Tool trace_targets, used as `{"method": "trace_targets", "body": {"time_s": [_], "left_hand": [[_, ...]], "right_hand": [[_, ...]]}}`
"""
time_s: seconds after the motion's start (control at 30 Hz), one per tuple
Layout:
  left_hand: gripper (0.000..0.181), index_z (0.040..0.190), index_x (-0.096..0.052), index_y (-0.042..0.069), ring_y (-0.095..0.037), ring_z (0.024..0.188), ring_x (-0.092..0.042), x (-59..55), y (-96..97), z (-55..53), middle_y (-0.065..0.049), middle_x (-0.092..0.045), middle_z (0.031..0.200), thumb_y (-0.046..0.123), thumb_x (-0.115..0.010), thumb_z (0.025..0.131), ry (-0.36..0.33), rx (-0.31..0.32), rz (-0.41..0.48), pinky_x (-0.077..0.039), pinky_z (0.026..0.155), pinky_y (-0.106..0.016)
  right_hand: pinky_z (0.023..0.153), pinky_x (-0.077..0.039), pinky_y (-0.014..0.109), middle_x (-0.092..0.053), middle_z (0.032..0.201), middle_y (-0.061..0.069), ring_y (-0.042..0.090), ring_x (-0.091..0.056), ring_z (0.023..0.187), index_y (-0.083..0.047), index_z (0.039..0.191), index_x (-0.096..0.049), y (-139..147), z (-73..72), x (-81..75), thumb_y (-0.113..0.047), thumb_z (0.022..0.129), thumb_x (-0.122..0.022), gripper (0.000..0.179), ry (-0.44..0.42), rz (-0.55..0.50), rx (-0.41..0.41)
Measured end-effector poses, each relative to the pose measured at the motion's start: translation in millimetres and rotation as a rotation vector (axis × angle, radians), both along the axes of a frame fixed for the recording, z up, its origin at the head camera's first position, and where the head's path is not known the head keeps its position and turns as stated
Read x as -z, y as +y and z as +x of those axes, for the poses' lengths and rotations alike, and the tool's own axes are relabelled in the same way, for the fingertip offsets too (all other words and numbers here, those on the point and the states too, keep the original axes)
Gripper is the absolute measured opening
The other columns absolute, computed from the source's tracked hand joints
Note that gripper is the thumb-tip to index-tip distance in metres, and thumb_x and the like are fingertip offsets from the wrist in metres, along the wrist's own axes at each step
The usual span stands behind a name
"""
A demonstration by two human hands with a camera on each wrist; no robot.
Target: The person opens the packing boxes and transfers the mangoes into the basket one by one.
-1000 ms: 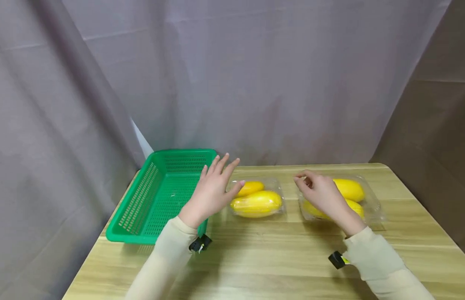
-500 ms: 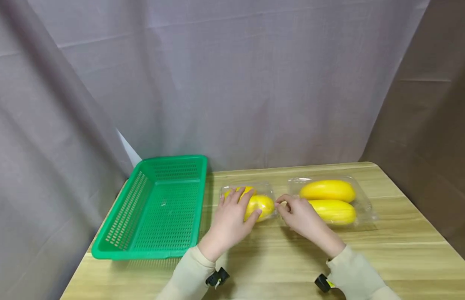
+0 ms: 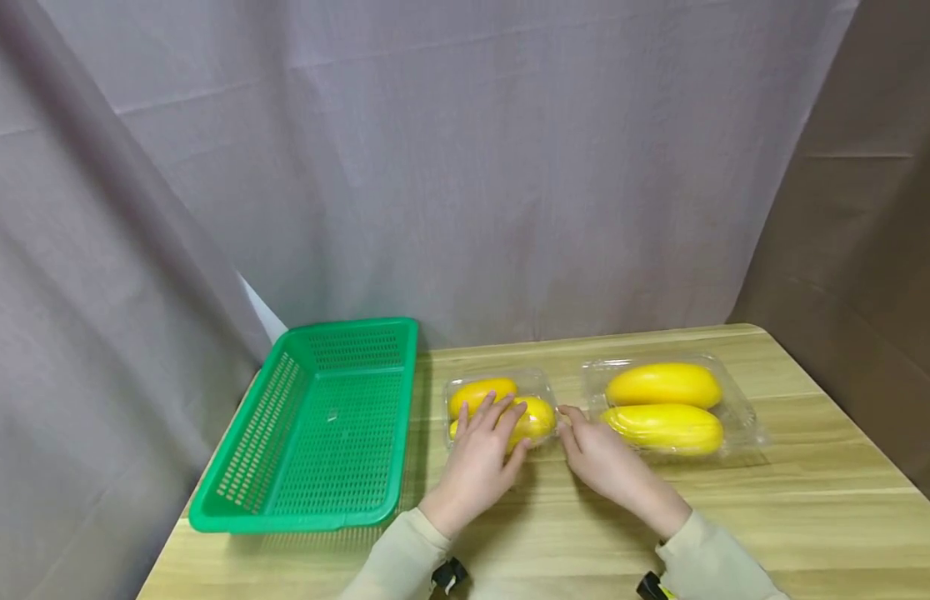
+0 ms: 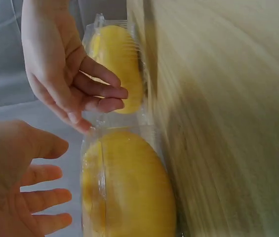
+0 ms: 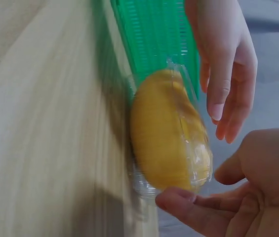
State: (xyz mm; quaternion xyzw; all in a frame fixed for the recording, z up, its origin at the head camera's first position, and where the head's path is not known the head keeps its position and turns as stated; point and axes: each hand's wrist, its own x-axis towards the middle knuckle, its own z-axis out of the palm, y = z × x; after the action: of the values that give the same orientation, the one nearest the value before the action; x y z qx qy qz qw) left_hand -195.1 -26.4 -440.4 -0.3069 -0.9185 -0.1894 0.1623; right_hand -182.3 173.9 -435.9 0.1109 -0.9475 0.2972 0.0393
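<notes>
A clear plastic box (image 3: 540, 382) with two oblong yellow melons (image 3: 483, 395) lies on the table between my hands. My left hand (image 3: 476, 462) is spread over it from the front, fingers straight; in the left wrist view a gap shows between its fingertips (image 4: 55, 195) and the box. My right hand (image 3: 603, 458) is at the box's right end. In the right wrist view its thumb and index finger stand apart, the index fingertip (image 5: 171, 198) by the box's end; whether it touches is unclear. A second clear box (image 3: 741, 410) with two longer yellow melons (image 3: 663, 385) lies to the right.
A green plastic basket (image 3: 408, 400) with slotted walls stands at the left of the wooden table (image 3: 570, 550). Grey cloth (image 3: 465, 167) hangs behind the table's back edge, and a brown surface (image 3: 847, 275) rises on the right.
My left hand has come right and down from beside the basket to the nearer box. The right hand has moved left, off the right box, to the left box's right end.
</notes>
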Motion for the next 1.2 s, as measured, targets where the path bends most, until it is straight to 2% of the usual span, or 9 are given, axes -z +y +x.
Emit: {"method": "trace_targets", "body": {"time_s": [0.1, 0.17, 0.23, 0.4, 0.6, 0.73, 1.0, 1.1, 1.2], "left_hand": [[0.045, 0.140, -0.057, 0.013, -0.036, 0.142, -0.040, 1.8, -1.2, -1.2, -0.010, -0.050, 0.149, 0.031, -0.064, 0.099, -0.015, -0.004, -0.008, -0.025, 0.109, -0.072], [0.046, 0.140, -0.057, 0.014, -0.036, 0.143, -0.039, 2.3, -2.3, -1.9, -0.009, -0.050, 0.150, 0.032, -0.065, 0.099, -0.026, -0.004, -0.013, -0.023, 0.108, -0.075], [0.047, 0.141, -0.057, 0.014, -0.037, 0.143, -0.038, 3.1, -3.3, -3.0, -0.009, -0.049, 0.151, 0.033, -0.065, 0.099, -0.040, -0.003, -0.019, -0.022, 0.107, -0.076], [0.048, 0.141, -0.057, 0.013, -0.037, 0.143, -0.038, 6.8, -6.0, -6.3, -0.010, -0.048, 0.151, 0.033, -0.066, 0.098, -0.061, -0.014, -0.037, -0.023, 0.108, -0.075], [0.048, 0.142, -0.056, 0.013, -0.037, 0.141, -0.040, 9.5, -6.2, -8.0, -0.012, -0.046, 0.152, 0.033, -0.065, 0.099, -0.073, -0.010, -0.064, -0.024, 0.110, -0.072], [0.048, 0.142, -0.055, 0.014, -0.037, 0.142, -0.040, 9.4, -5.9, -9.1, -0.012, -0.047, 0.152, 0.032, -0.066, 0.098, -0.079, -0.007, -0.067, -0.023, 0.110, -0.072], [0.046, 0.139, -0.056, 0.017, -0.035, 0.140, -0.043, 11.0, -4.4, -14.4, -0.009, -0.050, 0.149, 0.029, -0.069, 0.097, -0.045, -0.008, -0.096, -0.026, 0.109, -0.071], [0.045, 0.138, -0.057, 0.017, -0.035, 0.139, -0.044, 12.5, -3.5, -16.8, -0.008, -0.052, 0.147, 0.029, -0.070, 0.096, -0.035, -0.010, -0.093, -0.027, 0.108, -0.071], [0.045, 0.137, -0.057, 0.017, -0.035, 0.138, -0.045, 12.4, -2.0, -18.2, -0.008, -0.052, 0.147, 0.029, -0.070, 0.096, -0.023, -0.017, -0.097, -0.028, 0.108, -0.071]], "right_hand": [[0.081, -0.057, 0.048, -0.069, 0.095, 0.027, 0.027, -0.067, 0.078, 0.018, 0.138, -0.044, 1, 1.1, 2.1, -0.014, 0.107, -0.045, 0.045, 0.017, 0.025, -0.006], [0.077, -0.057, 0.046, -0.068, 0.091, 0.024, 0.026, -0.065, 0.075, 0.018, 0.139, -0.043, 1, 1.1, 3.5, -0.011, 0.106, -0.044, 0.044, 0.002, 0.024, -0.013], [0.078, -0.057, 0.046, -0.068, 0.093, 0.024, 0.030, -0.067, 0.080, 0.018, 0.138, -0.043, 1, 1.2, 4.9, -0.008, 0.106, -0.044, 0.042, 0.004, 0.022, -0.015], [0.090, -0.053, 0.054, -0.064, 0.118, 0.033, 0.040, -0.066, 0.106, 0.017, 0.138, -0.045, 3, 1.3, 9.0, -0.003, 0.104, -0.044, 0.039, 0.041, 0.001, -0.011], [0.082, -0.056, 0.048, -0.069, 0.111, 0.026, 0.032, -0.067, 0.093, 0.017, 0.135, -0.047, 11, -2.2, 13.7, 0.001, 0.102, -0.046, 0.037, 0.066, -0.031, -0.010], [0.086, -0.054, 0.051, -0.069, 0.112, 0.023, 0.035, -0.067, 0.100, 0.016, 0.132, -0.052, 17, -6.1, 14.2, 0.001, 0.101, -0.049, 0.034, 0.077, -0.057, 0.004], [0.091, -0.054, 0.050, -0.062, 0.127, 0.025, 0.037, -0.064, 0.111, 0.008, 0.135, -0.053, 22, -8.0, 14.1, -0.012, 0.103, -0.053, 0.038, -0.064, -0.174, 0.016], [0.087, -0.055, 0.047, -0.058, 0.133, 0.026, 0.037, -0.063, 0.113, 0.006, 0.138, -0.052, 23, -6.5, 16.8, -0.012, 0.103, -0.053, 0.039, -0.123, -0.267, 0.027], [0.084, -0.056, 0.040, -0.053, 0.137, 0.029, 0.036, -0.063, 0.111, 0.007, 0.144, -0.043, 23, -4.3, 21.4, -0.009, 0.103, -0.052, 0.044, -0.172, -0.383, 0.007]]}}
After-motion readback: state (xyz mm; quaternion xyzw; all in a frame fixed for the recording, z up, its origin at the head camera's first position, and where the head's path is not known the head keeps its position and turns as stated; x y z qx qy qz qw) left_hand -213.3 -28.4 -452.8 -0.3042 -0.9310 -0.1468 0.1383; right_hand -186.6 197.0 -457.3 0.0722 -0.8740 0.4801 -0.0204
